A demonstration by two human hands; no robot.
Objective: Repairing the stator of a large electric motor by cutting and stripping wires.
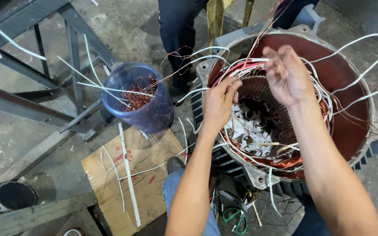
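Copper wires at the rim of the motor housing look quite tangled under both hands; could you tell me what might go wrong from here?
The thin copper wires cross the white sleeved leads where the left hand and right hand pinch them, so a strand could kink or snap. Paper scraps lie loose inside the motor housing and might get caught in the windings. Green-handled scissors lie by the foot and could be stepped on.

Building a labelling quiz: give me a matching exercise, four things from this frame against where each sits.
Things:
1. blue bucket
2. cardboard piece
3. green-handled scissors
4. white paper scraps

Places:
A. inside the motor housing
B. on the floor below the housing
C. flat on the floor, under the white strips
D. beside the metal frame, holding copper wire scraps

Pairs: 1-D, 2-C, 3-B, 4-A
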